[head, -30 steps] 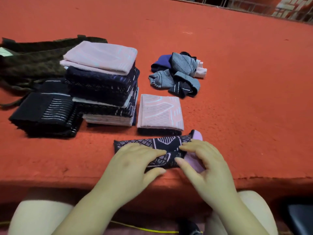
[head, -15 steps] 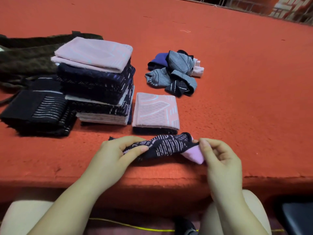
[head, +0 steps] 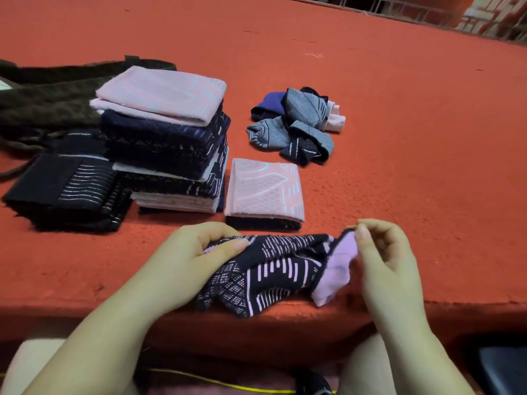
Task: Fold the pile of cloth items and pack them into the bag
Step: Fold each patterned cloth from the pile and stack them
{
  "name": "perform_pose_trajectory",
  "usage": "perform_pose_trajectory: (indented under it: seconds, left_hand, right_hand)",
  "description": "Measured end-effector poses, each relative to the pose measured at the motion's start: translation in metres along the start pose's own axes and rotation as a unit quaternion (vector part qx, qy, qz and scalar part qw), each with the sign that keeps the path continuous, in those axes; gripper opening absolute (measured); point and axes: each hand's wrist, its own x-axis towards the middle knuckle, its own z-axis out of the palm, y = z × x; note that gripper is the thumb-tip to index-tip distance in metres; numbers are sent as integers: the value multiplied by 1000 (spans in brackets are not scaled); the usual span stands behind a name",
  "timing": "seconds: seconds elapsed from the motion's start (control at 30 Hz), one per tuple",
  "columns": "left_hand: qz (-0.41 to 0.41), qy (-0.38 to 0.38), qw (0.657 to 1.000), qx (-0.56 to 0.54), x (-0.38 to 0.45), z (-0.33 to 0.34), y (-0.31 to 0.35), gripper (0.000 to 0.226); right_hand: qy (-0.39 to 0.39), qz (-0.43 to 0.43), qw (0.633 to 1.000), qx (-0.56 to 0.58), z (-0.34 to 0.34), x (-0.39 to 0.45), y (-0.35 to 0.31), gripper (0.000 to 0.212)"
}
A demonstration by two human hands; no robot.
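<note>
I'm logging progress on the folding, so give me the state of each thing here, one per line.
Dark patterned cloth: unfolded, rumpled, held at both ends.
Left hand: grips the cloth's left end.
Right hand: pinches its lilac end.
Tall stack: folded, piled.
Black stack: folded.
Pink cloth: folded, atop a dark one.
Loose pile: unfolded, crumpled.
Bag: lying flat, nothing visibly packed.

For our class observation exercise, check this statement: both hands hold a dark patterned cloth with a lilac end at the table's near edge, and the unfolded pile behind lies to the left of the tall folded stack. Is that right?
One detail is wrong. In the head view the unfolded pile lies to the right of the tall folded stack, not the left. The rest holds: the left hand and right hand hold the dark patterned cloth at the red table's near edge.
</note>
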Motion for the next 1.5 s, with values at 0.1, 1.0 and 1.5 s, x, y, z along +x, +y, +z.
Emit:
perform_pose_trajectory:
  seconds: [0.1,1.0,1.5]
  left_hand:
    - [-10,0,1000,-14,0,-1,0,13]
    - [4,111,993,-37,-3,-26,11,23]
    - [171,129,922,322,-8,-1,30,55]
  right_hand:
    - [-83,-200,964,-152,2,-7,-12,24]
    - [-283,-92,920,-255,0,22,-26,34]
    - [-245,8,969,29,-2,0,-41,15]
